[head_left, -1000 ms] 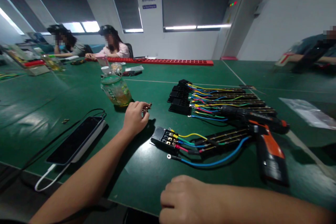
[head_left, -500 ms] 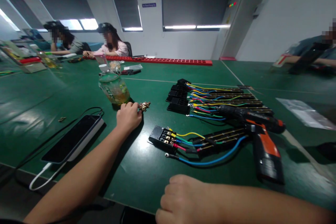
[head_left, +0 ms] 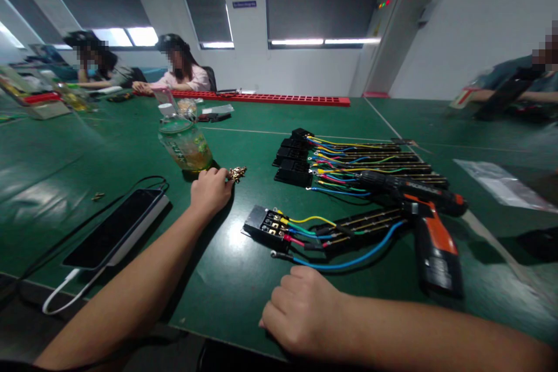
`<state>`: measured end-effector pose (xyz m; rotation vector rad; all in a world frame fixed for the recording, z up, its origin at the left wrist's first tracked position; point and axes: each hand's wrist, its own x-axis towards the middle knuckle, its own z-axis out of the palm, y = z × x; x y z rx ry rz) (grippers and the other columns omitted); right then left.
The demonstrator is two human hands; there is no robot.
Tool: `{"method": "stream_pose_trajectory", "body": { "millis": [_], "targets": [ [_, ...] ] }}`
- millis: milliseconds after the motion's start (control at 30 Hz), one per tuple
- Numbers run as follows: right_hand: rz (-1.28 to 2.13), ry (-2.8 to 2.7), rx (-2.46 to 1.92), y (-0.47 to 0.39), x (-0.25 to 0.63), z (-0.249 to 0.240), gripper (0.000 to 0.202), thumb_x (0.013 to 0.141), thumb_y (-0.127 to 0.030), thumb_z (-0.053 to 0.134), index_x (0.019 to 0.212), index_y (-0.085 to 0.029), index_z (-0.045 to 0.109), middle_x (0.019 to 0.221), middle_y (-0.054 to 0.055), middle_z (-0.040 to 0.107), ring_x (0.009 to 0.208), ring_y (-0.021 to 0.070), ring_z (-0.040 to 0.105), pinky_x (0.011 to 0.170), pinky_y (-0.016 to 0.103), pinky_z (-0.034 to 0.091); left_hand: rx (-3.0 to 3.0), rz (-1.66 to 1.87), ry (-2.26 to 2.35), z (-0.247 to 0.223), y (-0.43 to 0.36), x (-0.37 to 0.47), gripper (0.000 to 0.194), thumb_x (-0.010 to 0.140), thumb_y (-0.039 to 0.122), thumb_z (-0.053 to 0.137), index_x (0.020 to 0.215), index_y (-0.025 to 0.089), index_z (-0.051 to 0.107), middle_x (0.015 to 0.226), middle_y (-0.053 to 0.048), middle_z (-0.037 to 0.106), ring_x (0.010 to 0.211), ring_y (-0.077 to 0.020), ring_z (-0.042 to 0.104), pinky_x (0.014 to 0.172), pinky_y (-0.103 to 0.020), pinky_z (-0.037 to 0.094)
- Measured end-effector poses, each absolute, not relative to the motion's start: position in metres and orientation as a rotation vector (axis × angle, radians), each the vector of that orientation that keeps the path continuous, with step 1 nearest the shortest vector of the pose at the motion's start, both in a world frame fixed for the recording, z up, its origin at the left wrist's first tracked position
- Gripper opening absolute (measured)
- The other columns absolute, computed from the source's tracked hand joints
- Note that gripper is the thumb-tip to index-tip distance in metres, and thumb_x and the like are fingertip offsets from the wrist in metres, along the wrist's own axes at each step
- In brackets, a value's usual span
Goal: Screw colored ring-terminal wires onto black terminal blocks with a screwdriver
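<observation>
Brass-coloured screws (head_left: 238, 173) lie heaped on the green tabletop (head_left: 226, 288), right of the drink jar (head_left: 185, 145) and left of the far black terminal blocks (head_left: 291, 174). The left hand (head_left: 211, 189) is at the heap's left side, its grip too hidden to tell; the right hand (head_left: 300, 308) is loosely clenched by the near edge.

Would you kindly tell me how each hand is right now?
Left hand: fingers curled at the brass pieces; grip cannot be told.
Right hand: closed, no held thing visible.
</observation>
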<state>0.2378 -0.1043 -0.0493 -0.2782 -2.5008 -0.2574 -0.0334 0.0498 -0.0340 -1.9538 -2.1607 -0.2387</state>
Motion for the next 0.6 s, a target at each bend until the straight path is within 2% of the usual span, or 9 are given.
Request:
{"method": "stream_pose_trajectory", "body": {
  "millis": [267, 600],
  "targets": [
    [-0.222, -2.597, -0.442, -0.104, 0.243, -0.049, 0.018, 0.09, -0.027, 0.062, 0.077, -0.021, 0.051, 0.062, -0.002, 0.058, 0.052, 0.0147, 0.053, 0.05, 0.032, 0.016, -1.972, -0.219, -2.192, -0.035, 0.053, -0.036, 0.031, 0.1, 0.043, 0.047, 0.11, 0.023, 0.069, 0.114, -0.015, 0.071, 0.112, -0.0365, 0.062, 0.084, -0.044, 0.052],
    [-0.268, -2.475, -0.636, -0.101, 0.243, -0.037, 0.023, 0.094, -0.03, 0.058, 0.074, -0.022, 0.052, 0.061, -0.001, 0.06, 0.051, 0.0156, 0.05, 0.055, 0.033, 0.02, -1.976, -0.199, -2.255, -0.034, 0.054, -0.035, 0.03, 0.103, 0.038, 0.041, 0.111, 0.02, 0.064, 0.119, -0.018, 0.071, 0.112, -0.0382, 0.063, 0.088, -0.048, 0.05]
  ]
}}
